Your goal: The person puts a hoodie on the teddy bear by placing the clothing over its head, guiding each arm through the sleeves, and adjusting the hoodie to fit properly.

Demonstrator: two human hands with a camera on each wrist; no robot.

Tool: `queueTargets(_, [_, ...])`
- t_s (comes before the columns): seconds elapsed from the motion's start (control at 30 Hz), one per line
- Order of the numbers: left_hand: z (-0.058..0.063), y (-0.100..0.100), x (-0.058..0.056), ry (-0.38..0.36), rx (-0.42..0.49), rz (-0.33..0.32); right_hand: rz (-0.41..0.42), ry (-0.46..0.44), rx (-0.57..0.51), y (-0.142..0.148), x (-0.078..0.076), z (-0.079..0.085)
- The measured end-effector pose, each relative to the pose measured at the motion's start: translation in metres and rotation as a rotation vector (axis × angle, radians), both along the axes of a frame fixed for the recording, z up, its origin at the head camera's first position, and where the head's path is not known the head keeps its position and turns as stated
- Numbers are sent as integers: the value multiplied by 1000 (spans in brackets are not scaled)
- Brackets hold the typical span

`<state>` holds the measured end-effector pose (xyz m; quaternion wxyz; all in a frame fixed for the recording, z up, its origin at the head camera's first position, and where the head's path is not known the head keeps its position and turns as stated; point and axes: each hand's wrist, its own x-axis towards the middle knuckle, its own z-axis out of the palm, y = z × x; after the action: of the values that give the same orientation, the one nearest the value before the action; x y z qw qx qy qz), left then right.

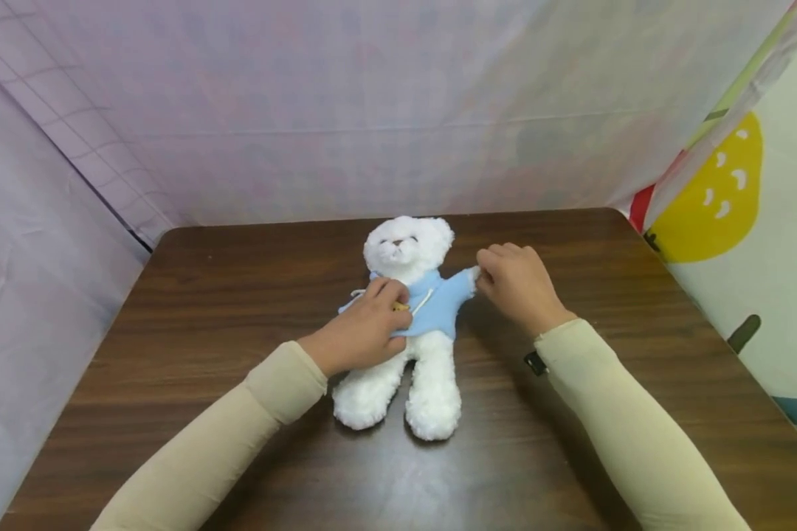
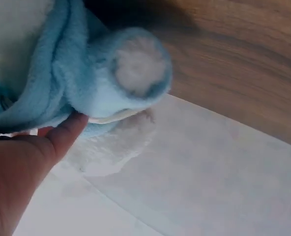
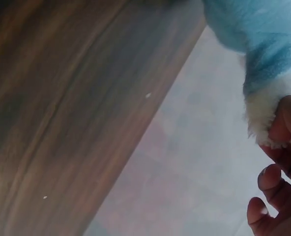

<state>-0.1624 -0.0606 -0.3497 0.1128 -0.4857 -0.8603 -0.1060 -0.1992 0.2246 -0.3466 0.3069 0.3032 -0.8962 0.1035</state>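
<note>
A white plush teddy bear (image 1: 433, 391) in a light blue hoodie (image 1: 441, 306) lies face up on the table, head toward the far edge. My left hand (image 1: 365, 324) lies over its chest with fingers bent, gripping the front of the hoodie and covering most of a small yellow patch. The left wrist view shows the thumb (image 2: 67, 135) against the blue cloth, beside a sleeve with a white paw (image 2: 138, 66) at its opening. Out to the side, my right hand (image 1: 518, 284) pinches the bear's other paw (image 3: 261, 110) between thumb and forefinger, that arm stretched outward.
The dark wooden table (image 1: 239, 295) has a pale curtain (image 1: 345, 110) behind it and another at the left. On the right hangs a white cloth with a yellow print (image 1: 717, 199). A small black device (image 1: 536, 363) sits at the right cuff.
</note>
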Motion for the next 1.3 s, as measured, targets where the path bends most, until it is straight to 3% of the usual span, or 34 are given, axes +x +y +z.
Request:
queueTargets(0.17, [0,2,0,12,-14,-20,-27,-53,1,6,-7,-5])
queueTargets(0.33, [-2,2,1,11,0,11,-15,-292,-32,6,6,5])
queueTargets(0.43, [-3,2,0,-1,24,20,40,-369,-34,3,18,14])
queueTargets(0.53, [-3,3,0,-9,34,29,68,-333,42,-3,23,16])
queueTargets(0.63, [-4,3,-1,-8,17,32,40,-249,107,-6,23,11])
queueTargets(0.77, [-1,0,-1,-30,-25,9,-15,-136,77,-5,17,3])
queueTargets(0.87, [2,-3,-1,-75,-25,-11,-24,-103,37,-3,11,-2])
queueTargets(0.97, [3,-4,-2,-101,7,-36,-20,-132,30,-2,8,-4])
queueTargets(1.17, [0,-3,-4,-89,80,-46,41,-360,75,-7,25,15])
queueTargets(1.3, [3,-3,-7,-126,91,-38,136,-354,-9,-26,38,27])
